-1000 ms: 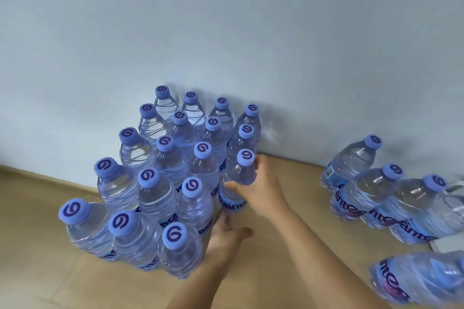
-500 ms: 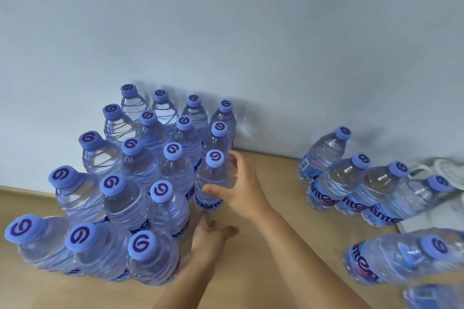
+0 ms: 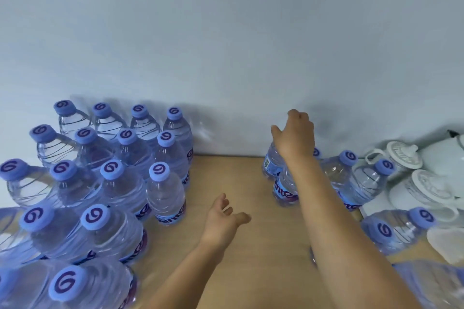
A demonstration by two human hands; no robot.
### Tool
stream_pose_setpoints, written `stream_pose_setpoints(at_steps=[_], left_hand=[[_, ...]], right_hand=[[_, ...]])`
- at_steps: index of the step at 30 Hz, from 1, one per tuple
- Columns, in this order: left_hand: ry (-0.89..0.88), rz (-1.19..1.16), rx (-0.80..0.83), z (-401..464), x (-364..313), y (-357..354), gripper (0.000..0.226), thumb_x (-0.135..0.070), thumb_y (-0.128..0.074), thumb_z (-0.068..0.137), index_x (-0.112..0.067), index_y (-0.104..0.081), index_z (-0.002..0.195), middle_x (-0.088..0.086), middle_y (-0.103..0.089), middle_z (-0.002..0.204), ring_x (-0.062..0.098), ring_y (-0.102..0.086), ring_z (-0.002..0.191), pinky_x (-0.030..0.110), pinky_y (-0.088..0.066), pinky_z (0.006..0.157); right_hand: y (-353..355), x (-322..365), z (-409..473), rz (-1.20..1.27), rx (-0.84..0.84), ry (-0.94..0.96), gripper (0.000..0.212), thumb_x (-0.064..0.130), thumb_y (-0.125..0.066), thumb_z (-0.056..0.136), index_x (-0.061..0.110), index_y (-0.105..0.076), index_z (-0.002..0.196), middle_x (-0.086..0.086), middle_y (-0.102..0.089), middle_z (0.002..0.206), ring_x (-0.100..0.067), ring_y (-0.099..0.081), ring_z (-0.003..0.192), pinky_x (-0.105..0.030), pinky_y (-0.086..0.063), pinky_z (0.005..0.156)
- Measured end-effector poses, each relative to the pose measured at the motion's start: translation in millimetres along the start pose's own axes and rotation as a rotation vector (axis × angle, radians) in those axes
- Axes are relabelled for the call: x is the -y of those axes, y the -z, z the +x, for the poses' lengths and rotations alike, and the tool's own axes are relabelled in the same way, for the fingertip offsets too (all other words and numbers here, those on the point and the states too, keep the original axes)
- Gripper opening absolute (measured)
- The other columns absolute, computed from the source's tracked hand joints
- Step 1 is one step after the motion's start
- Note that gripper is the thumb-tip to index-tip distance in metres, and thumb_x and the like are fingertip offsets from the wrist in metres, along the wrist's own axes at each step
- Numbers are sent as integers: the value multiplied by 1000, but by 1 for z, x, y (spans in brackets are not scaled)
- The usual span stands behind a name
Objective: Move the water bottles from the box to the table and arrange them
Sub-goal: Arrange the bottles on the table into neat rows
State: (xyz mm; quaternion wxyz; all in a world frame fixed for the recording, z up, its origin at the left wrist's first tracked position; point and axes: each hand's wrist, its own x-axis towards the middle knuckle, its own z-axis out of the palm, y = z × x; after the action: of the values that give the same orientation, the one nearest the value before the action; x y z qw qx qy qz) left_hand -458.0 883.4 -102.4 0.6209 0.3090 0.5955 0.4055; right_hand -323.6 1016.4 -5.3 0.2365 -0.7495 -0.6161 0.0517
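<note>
clear plastic under the right hand [image 3: 296, 140]: its fingers curl down over the top of a loose bottle [image 3: 272, 162], the grip itself hidden. the left hand [image 3: 222, 218] hangs open, holding nothing. left of it stands the packed block [image 3: 110, 183]; best lift straight up, clear of neighbouring caps.

Two bare forearms, no sleeves in view. Left hand [image 3: 222, 218] and right hand [image 3: 295, 137] both without gloves, rings, watches or wristbands. Short fingernails, as far as visible.
</note>
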Motion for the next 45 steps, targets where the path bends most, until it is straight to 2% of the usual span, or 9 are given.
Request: stream_pose_setpoints(at_steps=[11, 19, 23, 26, 30, 32, 35, 42, 45], left_hand=[[13, 30, 62, 22, -17, -20, 85, 2, -69, 78, -11, -22, 148, 8, -39, 144, 19, -44, 128, 25, -34, 88], [-147, 174, 27, 10, -22, 11, 97, -2, -75, 74, -21, -17, 150, -2, -26, 153, 13, -29, 138, 22, -31, 96], [-204, 83, 138, -7, -30, 27, 101, 8, -79, 65, -23, -27, 145, -11, -47, 130, -12, -56, 100, 7, -44, 71], [-188, 21, 316, -26, -23, 41, 85, 7, -79, 52, -5, -47, 130, 2, -68, 99, 8, -66, 81, 23, -53, 65], [-225, -7, 57, -50, -6, 33, 69, -7, -82, 43, -6, -56, 107, 1, -71, 82, 8, -66, 68, 21, -51, 57], [-282, -4, -200, -59, 3, 26, 69, -9, -86, 41, -23, -53, 101, -1, -66, 94, 5, -65, 77, 17, -50, 61], [-385, 128, -355, -73, 16, 28, 73, -15, -87, 46, -42, -43, 97, -15, -47, 106, -2, -54, 95, 14, -46, 75], [-257, -62, 144, -86, 18, 65, 77, -19, -84, 39, -17, -56, 110, -4, -71, 89, 10, -66, 77, 26, -54, 67], [-335, 42, -98, -90, 26, 68, 71, -19, -85, 40, -27, -55, 105, -14, -71, 88, 4, -67, 75, 20, -53, 64]], right_hand=[[9, -5, 4, -78, 127, 13, 22, 6, -42, 94, -1, -49, 114, -17, -54, 112, -33, -52, 100, -34, -36, 71], [60, 4, -30, 365, 115, 221, 21, 15, -66, 83, 19, -65, 104, 6, -65, 98, -9, -58, 89, -15, -41, 75], [86, 18, -49, 587, 382, 376, 18, 6, -70, 79, 21, -66, 89, 8, -68, 92, -3, -63, 88, -16, -49, 82], [88, 24, -63, 750, 519, 448, 21, -3, -68, 79, 16, -67, 87, 5, -70, 89, -3, -65, 83, -21, -52, 81], [63, 28, -83, 997, 443, 256, 24, 5, -65, 84, 19, -62, 104, 12, -66, 99, -5, -63, 91, -19, -49, 83], [38, 32, -102, 843, 318, 123, 51, 29, -70, 81, 26, -44, 125, 24, -55, 102, 11, -57, 91, -5, -42, 77], [8, 35, -132, 839, 253, -25, 81, 42, -79, 67, 33, -27, 129, 23, -58, 87, 17, -56, 77, -11, -42, 68], [10, 35, -128, 1295, 544, 136, 43, 25, -74, 50, 41, -61, 87, 4, -68, 79, -19, -67, 75, -35, -54, 71], [11, 41, -127, 1269, 658, 116, 25, 34, -71, 54, 36, -68, 78, 2, -70, 80, -16, -67, 76, -32, -52, 70]])
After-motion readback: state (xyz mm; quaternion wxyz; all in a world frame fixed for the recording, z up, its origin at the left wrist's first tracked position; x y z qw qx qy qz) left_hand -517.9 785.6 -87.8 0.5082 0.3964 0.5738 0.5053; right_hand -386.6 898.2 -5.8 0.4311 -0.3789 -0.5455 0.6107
